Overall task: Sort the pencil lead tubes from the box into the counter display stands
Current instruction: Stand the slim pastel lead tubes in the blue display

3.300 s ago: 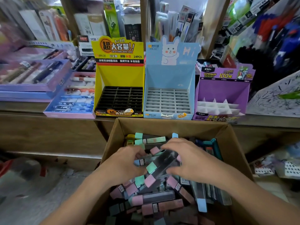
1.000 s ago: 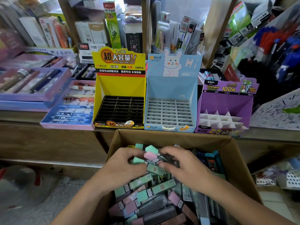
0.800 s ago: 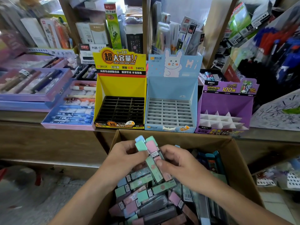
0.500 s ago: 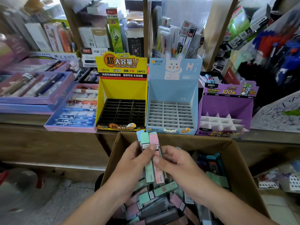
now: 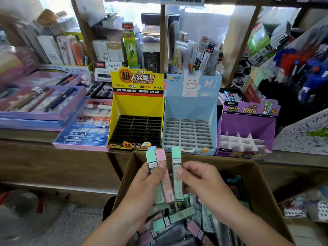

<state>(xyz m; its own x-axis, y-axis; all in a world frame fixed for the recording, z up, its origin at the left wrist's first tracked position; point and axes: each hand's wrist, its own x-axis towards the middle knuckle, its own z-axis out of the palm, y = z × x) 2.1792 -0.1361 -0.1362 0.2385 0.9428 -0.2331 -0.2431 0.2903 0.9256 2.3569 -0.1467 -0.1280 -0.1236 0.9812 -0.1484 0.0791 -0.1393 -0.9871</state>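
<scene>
Above the open cardboard box (image 5: 255, 176) my left hand (image 5: 142, 189) grips a small bunch of upright lead tubes (image 5: 160, 155), green, pink and a blue one behind. My right hand (image 5: 200, 181) pinches a single green-capped tube (image 5: 176, 157) just to their right, apart from the bunch. More pastel and dark tubes (image 5: 170, 220) lie jumbled in the box. On the counter behind stand three display stands with bare slot grids: yellow (image 5: 137, 105), light blue (image 5: 190, 107) and purple (image 5: 248, 123).
Flat purple trays of pens (image 5: 85, 128) lie left of the yellow stand on the wooden counter (image 5: 53, 162). Shelves packed with stationery rise behind. A scribbled test sheet (image 5: 305, 132) leans at the right. Floor shows at lower left.
Both hands rose out of the box with several tubes. The bunch turned upright, and my right hand has drawn one green tube away from those in the left hand.
</scene>
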